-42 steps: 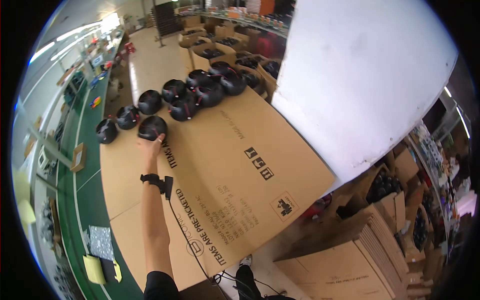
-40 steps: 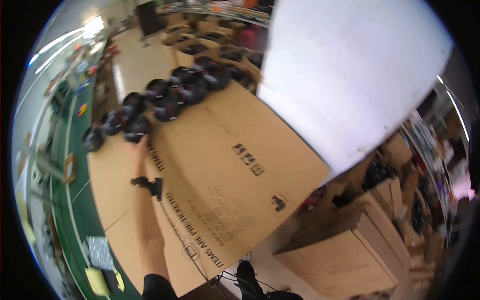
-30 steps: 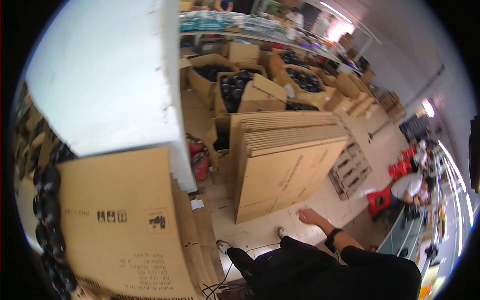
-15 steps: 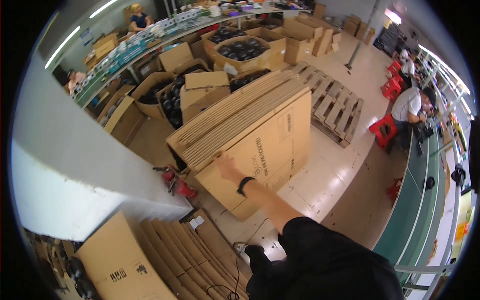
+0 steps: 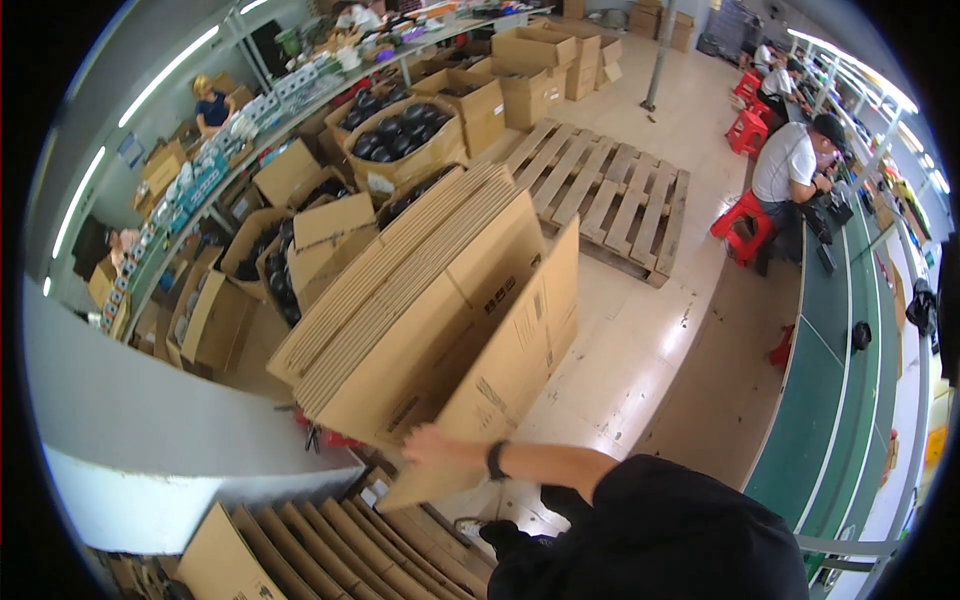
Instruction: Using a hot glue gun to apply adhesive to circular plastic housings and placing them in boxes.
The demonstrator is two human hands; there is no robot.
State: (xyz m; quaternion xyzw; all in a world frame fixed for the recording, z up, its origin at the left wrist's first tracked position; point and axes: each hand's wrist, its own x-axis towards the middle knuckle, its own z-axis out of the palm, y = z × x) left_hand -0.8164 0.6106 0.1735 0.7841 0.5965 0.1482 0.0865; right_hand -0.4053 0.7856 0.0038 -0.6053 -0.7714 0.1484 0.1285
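Observation:
My right hand (image 5: pixel 440 447) is closed over the near top corner of a flattened cardboard box (image 5: pixel 515 365), with a dark band around the wrist. This box leans away from the upright stack of flattened boxes (image 5: pixel 400 280), leaving a wedge-shaped gap. At the far end the box and the stack come close together; whether they touch there, I cannot tell. Printing marks the box's outer face. The fingertips are partly hidden behind the cardboard edge. My left hand is out of view.
A wooden pallet (image 5: pixel 610 195) lies beyond the stack. Open cartons of black round items (image 5: pixel 400 135) stand at the far left. More folded cardboard (image 5: pixel 330 545) stands near a white pillar (image 5: pixel 200 430). A green workbench (image 5: pixel 800 420) runs along the right, where a seated person (image 5: pixel 785 170) works.
My right hand has pulled the outermost flattened box toward me, tilting it off the stack and opening a gap. The view has shifted, so the stack appears further left.

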